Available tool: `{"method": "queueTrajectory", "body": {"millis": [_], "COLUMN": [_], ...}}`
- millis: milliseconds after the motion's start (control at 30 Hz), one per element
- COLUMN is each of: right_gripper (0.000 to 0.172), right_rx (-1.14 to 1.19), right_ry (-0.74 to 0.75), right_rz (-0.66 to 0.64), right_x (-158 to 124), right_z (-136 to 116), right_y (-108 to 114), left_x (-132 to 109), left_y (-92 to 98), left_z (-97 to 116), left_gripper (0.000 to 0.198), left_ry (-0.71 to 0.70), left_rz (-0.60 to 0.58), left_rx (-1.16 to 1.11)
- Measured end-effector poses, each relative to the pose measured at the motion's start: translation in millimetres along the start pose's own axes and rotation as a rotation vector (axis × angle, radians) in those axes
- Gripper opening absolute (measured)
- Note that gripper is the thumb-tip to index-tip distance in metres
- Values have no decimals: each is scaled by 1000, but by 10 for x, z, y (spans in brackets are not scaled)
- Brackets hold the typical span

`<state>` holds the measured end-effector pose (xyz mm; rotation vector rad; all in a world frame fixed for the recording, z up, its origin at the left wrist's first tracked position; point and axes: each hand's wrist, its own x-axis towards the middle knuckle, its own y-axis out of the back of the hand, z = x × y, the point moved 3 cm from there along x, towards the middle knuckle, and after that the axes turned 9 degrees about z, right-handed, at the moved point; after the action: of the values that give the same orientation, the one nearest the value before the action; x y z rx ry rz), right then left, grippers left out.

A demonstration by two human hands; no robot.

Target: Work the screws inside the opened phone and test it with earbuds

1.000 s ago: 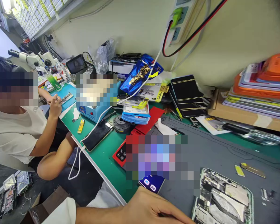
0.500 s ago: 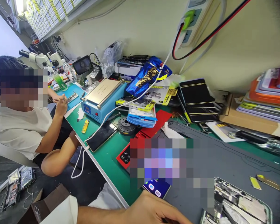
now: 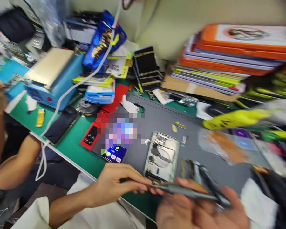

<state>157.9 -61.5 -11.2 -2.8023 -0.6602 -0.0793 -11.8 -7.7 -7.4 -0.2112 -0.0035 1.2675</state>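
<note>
The left hand (image 3: 114, 186) enters from 7 o'clock and lies over the near edge of the table (image 3: 71, 149). Its fingers (image 3: 146, 188) are drawn narrow and pinched on one end of a slim dark tool (image 3: 181, 191). The tool runs nearly level toward 3 o'clock, just below the opened phone (image 3: 162, 157). The right hand (image 3: 200, 213) sits at 5 o'clock, palm up and badly blurred. The tool's far end lies across its fingers, but whether they are closed on it cannot be told. The opened phone lies flat, insides up, on a grey mat (image 3: 157, 122), close above both hands; contact with the tool cannot be made out. A lit phone (image 3: 114, 154) lies at 9 o'clock from the opened phone, at the mat's left edge. A yellow bottle (image 3: 233, 119) lies on its side at 2 o'clock from it. Small loose parts (image 3: 184, 140) lie on the mat just beside the phone's upper right corner. Toward 10 o'clock stand a blue machine (image 3: 54, 79) and, nearer, a dark phone (image 3: 62, 125) with a white cable (image 3: 62, 98) across it. A yellow lighter (image 3: 40, 117) lies left of that phone. A stack of orange and purple packs (image 3: 228, 54) fills the 1 o'clock corner. A co-worker's forearm (image 3: 11, 165) shows at 8 o'clock, off the table edge and well apart from both hands.
</note>
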Motion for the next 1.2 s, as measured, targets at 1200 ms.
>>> {"method": "queueTrajectory", "body": {"millis": [1200], "right_gripper": [79], "right_rx": [44], "right_ry": [219], "right_rz": [-291], "right_x": [55], "right_z": [-75], "right_y": [-130], "left_x": [110], "left_y": [-13], "left_z": [104], "left_gripper": [30], "left_ry": [-272], "left_rz": [-97], "left_rx": [222]}}
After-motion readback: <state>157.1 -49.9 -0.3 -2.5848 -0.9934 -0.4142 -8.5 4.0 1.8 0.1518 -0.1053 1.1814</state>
